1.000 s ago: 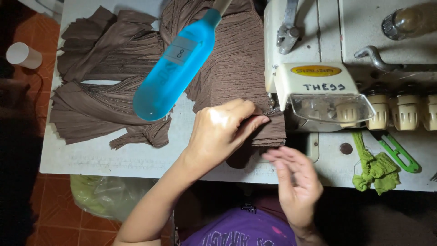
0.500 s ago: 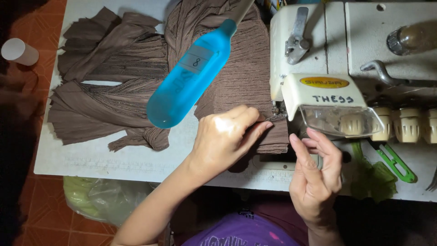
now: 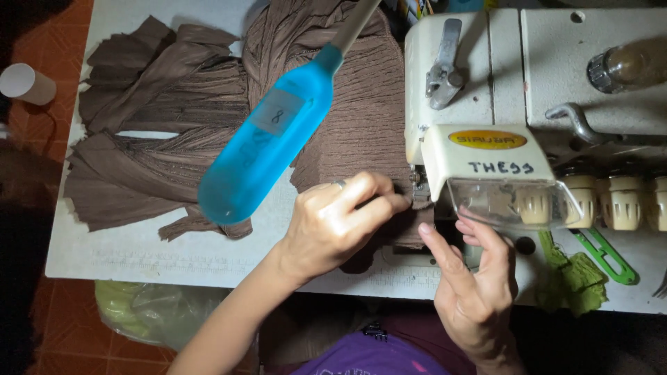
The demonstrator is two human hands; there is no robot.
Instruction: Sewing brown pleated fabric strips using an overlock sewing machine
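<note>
**A:** What are my hands doing right now?

**B:** Your left hand (image 3: 337, 212) is pressing down with its fingers drawn together, the tips pinching the edge of the brown pleated fabric (image 3: 361, 118) right at the presser foot (image 3: 417, 182). Your right hand (image 3: 472, 278) is standing palm-in with fingers loosely spread, the tips just under the clear guard (image 3: 507, 201). I can't tell whether it is gripping any cloth.

**A:** And where is the fabric lying?

**B:** It is running from under your left fingers back across the white table (image 3: 139, 250), piling up to the left of the cream sewing machine (image 3: 486, 69), partly beneath the blue lamp (image 3: 267, 146).

**A:** Which step am I in?

**B:** By my reading, you are lining the edge up at the foot, not stitching.

**A:** What is the next move asking for?

**B:** A flat edge and fingertips clear of the needle. The green snips (image 3: 604, 253) are lying to your right, beside the green scraps (image 3: 566, 281).
</note>
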